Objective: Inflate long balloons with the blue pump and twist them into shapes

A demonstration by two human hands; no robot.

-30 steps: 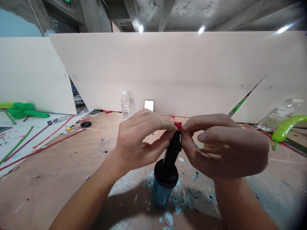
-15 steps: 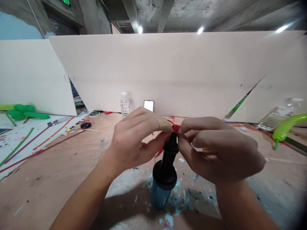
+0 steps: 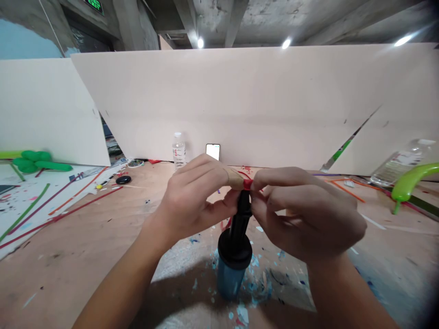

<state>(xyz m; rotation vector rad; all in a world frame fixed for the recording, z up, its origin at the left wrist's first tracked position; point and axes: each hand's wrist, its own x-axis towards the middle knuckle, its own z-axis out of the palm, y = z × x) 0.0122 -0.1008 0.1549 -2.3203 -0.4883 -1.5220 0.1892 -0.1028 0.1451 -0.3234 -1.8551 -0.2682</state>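
In the centre of the frame, the left hand [image 3: 195, 201] and the right hand [image 3: 305, 210] pinch the red balloon's mouth [image 3: 247, 183] from both sides, probably so it stays on the black nozzle [image 3: 243, 201] of the upright balloon pump [image 3: 234, 256].

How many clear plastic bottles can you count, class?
2: the upright bottle left of the phone, and the slanting bottle at the far right, by the lime-green balloon. Others may be hidden.
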